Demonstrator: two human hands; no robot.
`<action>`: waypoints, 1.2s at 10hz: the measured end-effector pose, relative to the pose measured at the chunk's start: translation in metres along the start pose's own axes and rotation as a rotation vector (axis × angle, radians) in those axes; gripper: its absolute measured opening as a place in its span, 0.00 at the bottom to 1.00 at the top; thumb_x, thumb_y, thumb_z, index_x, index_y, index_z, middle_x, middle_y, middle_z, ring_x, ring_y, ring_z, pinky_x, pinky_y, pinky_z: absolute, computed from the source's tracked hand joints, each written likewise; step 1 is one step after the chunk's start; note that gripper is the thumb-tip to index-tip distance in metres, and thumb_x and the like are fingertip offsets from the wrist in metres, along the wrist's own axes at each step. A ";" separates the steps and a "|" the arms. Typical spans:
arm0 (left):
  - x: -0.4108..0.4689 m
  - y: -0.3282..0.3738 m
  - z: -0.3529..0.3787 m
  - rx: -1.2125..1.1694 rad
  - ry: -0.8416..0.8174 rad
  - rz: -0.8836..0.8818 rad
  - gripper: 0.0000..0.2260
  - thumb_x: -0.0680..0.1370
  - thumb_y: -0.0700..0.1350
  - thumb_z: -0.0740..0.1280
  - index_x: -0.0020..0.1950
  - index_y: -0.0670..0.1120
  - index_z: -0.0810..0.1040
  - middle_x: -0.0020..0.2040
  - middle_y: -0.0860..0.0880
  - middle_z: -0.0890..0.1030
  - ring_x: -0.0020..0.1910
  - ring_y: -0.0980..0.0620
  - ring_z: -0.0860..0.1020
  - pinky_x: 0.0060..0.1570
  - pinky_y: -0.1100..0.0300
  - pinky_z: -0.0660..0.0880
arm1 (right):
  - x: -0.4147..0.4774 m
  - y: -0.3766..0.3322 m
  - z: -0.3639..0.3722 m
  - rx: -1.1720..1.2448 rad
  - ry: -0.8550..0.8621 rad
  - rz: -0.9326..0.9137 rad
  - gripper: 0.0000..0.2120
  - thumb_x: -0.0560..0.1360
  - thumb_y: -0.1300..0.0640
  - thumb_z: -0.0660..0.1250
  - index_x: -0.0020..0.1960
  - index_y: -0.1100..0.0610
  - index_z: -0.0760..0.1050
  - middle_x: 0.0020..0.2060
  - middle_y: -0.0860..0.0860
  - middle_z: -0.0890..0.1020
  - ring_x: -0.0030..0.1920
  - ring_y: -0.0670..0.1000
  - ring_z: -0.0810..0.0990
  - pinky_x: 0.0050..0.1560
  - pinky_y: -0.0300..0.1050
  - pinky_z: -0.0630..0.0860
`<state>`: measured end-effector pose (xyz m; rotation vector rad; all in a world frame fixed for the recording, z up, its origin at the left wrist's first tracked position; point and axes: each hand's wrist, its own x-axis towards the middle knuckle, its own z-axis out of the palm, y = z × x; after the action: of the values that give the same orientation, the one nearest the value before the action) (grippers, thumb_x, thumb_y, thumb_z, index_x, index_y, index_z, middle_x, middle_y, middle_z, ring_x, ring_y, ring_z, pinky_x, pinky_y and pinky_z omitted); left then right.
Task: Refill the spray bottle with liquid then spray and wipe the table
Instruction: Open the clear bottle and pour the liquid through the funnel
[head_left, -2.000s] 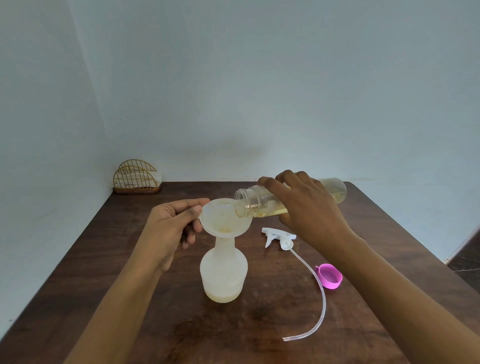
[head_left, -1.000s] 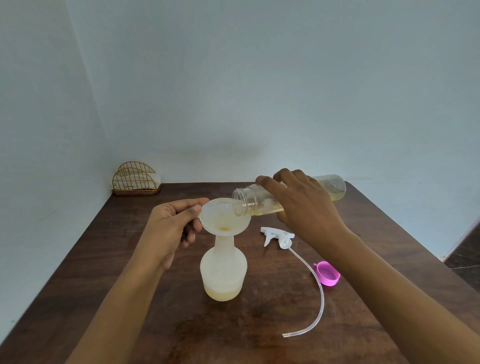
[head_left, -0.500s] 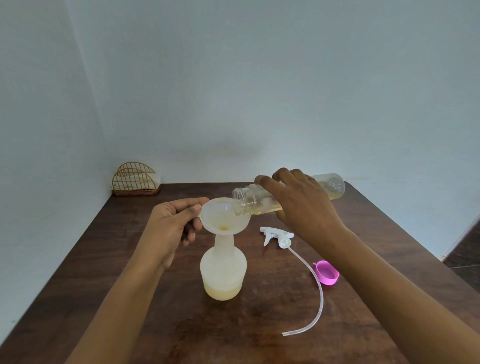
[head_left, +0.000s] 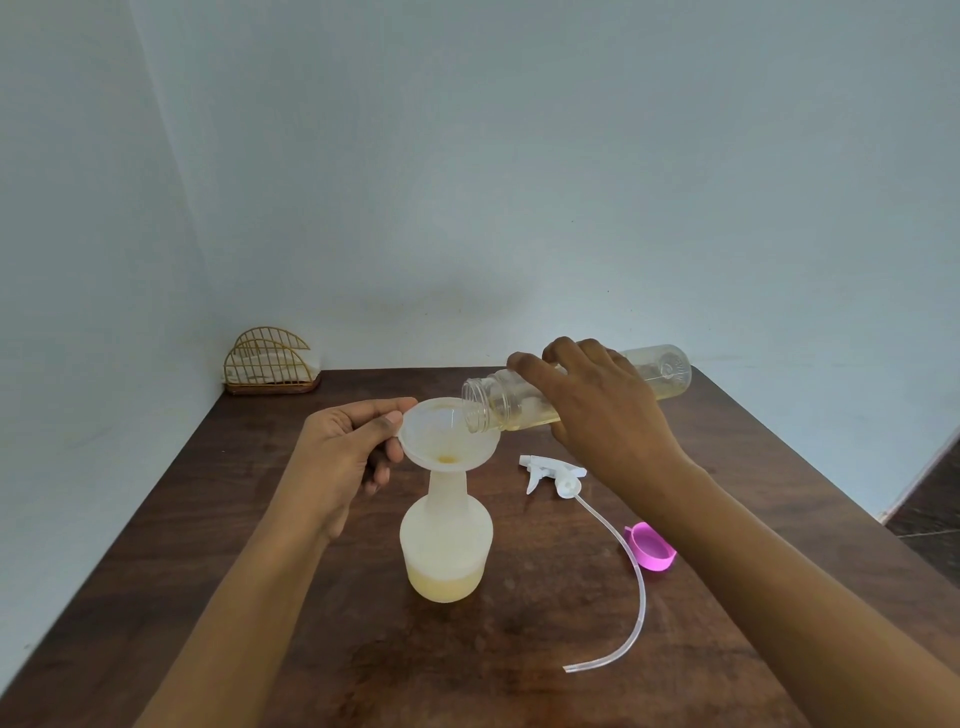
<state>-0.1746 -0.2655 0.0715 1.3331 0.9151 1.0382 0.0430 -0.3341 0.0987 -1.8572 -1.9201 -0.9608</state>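
bottle middle behind right hand, forearms cropped

Soft, even, diffuse light, moderately bright, with a cool blue-grey cast over the wall. No hard shadows: only a faint blurred one on the table round the base of the spray bottle, plus a dim smudge on the wall above the table's far edge. Mild sheen on the wood near the front. Small highlights on the clear bottle, nothing blown out. Centre sharp; forearms at the bottom edge slightly soft. Wide-angle bending: wall corner leans, table edges splay outward.
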 end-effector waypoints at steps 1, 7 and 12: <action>0.000 0.000 0.000 -0.002 0.002 -0.003 0.09 0.79 0.38 0.63 0.53 0.45 0.82 0.25 0.49 0.76 0.19 0.57 0.68 0.18 0.67 0.64 | 0.000 -0.001 0.000 -0.017 0.001 0.002 0.33 0.54 0.68 0.76 0.57 0.51 0.76 0.41 0.53 0.78 0.39 0.56 0.78 0.41 0.48 0.76; -0.001 -0.001 0.000 0.001 -0.004 0.009 0.09 0.79 0.38 0.63 0.53 0.45 0.82 0.26 0.49 0.76 0.20 0.57 0.68 0.18 0.67 0.64 | 0.000 -0.003 -0.002 -0.037 0.007 0.007 0.32 0.54 0.68 0.76 0.56 0.51 0.76 0.41 0.54 0.79 0.40 0.56 0.78 0.42 0.49 0.76; 0.000 -0.003 -0.002 -0.003 -0.003 0.003 0.09 0.79 0.38 0.63 0.55 0.44 0.82 0.26 0.49 0.76 0.19 0.57 0.68 0.18 0.67 0.64 | 0.002 -0.004 0.000 -0.054 0.013 0.006 0.32 0.55 0.69 0.74 0.56 0.52 0.76 0.42 0.54 0.78 0.41 0.57 0.78 0.47 0.51 0.76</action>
<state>-0.1760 -0.2651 0.0686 1.3335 0.9094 1.0392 0.0390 -0.3325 0.0993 -1.8800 -1.8979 -1.0303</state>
